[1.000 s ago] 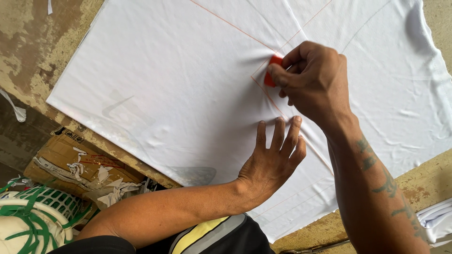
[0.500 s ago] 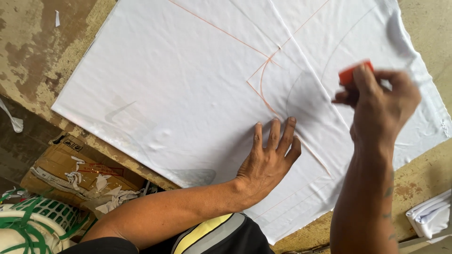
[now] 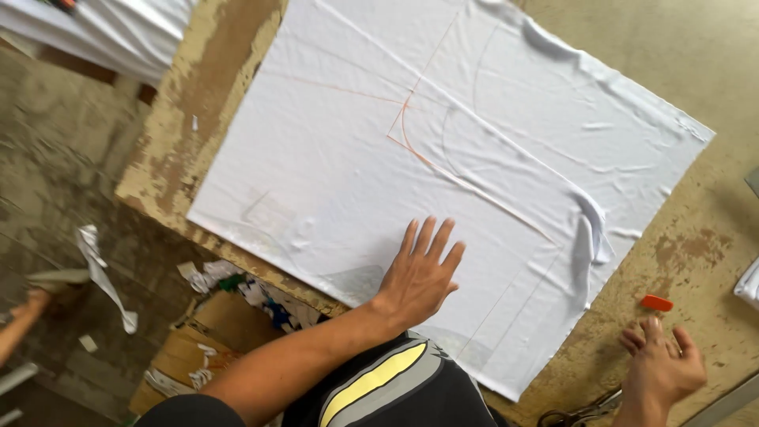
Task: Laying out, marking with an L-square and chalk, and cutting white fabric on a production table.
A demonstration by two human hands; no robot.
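Note:
A white cloth (image 3: pixel 340 174) lies spread on a worn tan table (image 3: pixel 696 229), with thin orange lines and a curve (image 3: pixel 411 142) drawn on it. My left hand (image 3: pixel 419 273) rests flat on the cloth near its front edge, fingers spread. My right hand (image 3: pixel 660 364) hovers open over the bare table at the lower right, off the cloth. A small orange marking chalk (image 3: pixel 656 303) lies on the table just above its fingertips, apart from them.
Scissors (image 3: pixel 581 411) lie at the table's front edge beside my right hand. A cardboard box with cloth scraps (image 3: pixel 229 316) sits on the floor below the table. More white fabric (image 3: pixel 103 28) lies at the top left, and folded white cloth (image 3: pixel 747 285) at the right edge.
My right hand left the drawn lines, moved right and down off the cloth, and let go of the orange chalk, which now lies on the table. My left hand stayed flat.

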